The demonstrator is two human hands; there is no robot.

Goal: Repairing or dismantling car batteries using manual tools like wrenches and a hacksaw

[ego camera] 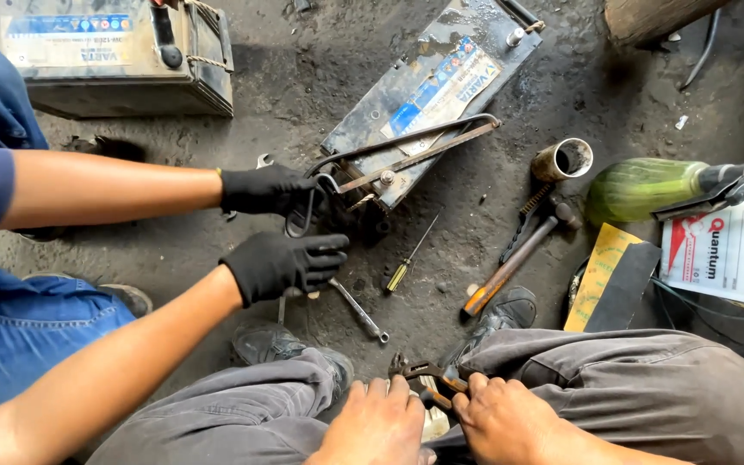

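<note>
My left hand (376, 422) and my right hand (501, 418) rest between my knees in grey trousers. My right hand grips the handles of dark pliers (428, 379). My left hand's bent fingers lie beside the pliers' jaws; whether they hold them I cannot tell. Ahead, a co-worker's two black-gloved hands (273, 189) (282, 263) are at a hacksaw (406, 151) laid across a dirty car battery (432, 90) on the floor.
On the oily floor lie a yellow-handled screwdriver (406, 263), a wrench (359, 312), a hammer (518, 254) and a short metal pipe (564, 159). A second battery (114, 56) stands far left. A green bottle (647, 188) and a white battery (721, 250) are right.
</note>
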